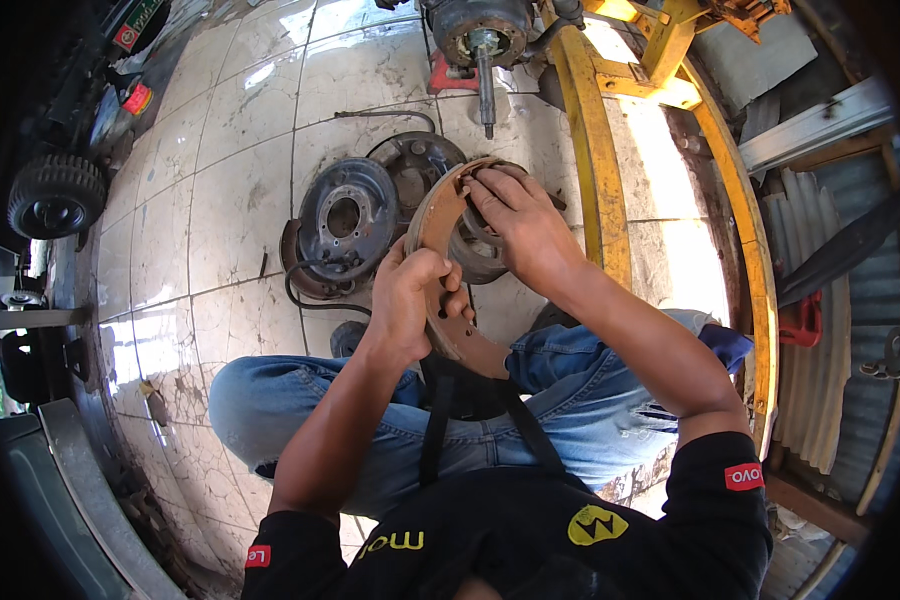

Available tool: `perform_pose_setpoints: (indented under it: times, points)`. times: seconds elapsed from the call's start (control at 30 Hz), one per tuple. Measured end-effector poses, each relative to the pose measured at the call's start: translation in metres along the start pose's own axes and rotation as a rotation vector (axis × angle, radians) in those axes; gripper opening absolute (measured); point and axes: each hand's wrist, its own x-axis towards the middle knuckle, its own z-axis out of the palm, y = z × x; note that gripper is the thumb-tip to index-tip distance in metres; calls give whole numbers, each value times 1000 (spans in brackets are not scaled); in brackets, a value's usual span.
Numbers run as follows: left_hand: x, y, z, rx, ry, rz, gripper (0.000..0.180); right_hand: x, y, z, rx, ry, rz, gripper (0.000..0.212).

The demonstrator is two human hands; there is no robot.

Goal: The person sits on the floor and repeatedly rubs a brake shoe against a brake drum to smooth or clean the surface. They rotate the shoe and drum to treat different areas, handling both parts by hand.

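Above my lap I hold a curved brake shoe [437,216] with a worn brown lining. My left hand [407,297] is closed round its left side, thumb on the inner face and fingers curling through the arc. My right hand [522,222] has its fingers bent over the shoe's upper end; whether a small part is under the fingertips is hidden. Just beyond, a dark round brake backing plate [315,212] lies on the floor, a hose [292,290] curving from it. A second backing plate [410,150] lies behind, partly covered.
An axle end with a threaded shaft [486,90] juts out ahead, near a red stand [450,76]. To the right rises a yellow metal frame [598,190]. A vehicle tyre [58,198] and a red-yellow can [138,98] are at left on the tiled floor [220,210].
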Motion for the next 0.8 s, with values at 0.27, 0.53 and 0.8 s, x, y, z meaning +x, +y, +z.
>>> perform_pose_setpoints:
  times: [0.27, 0.53, 0.8]
  points:
    - [2, -3, 1, 62, 37, 39, 38, 4, 7, -4, -172, -73, 67, 49]
    - [4, -7, -1, 83, 7, 56, 36, 2, 8, -6, -40, -15, -40, 50]
    - [3, -5, 0, 73, -4, 50, 35, 2, 0, -10, -18, -5, -5, 59]
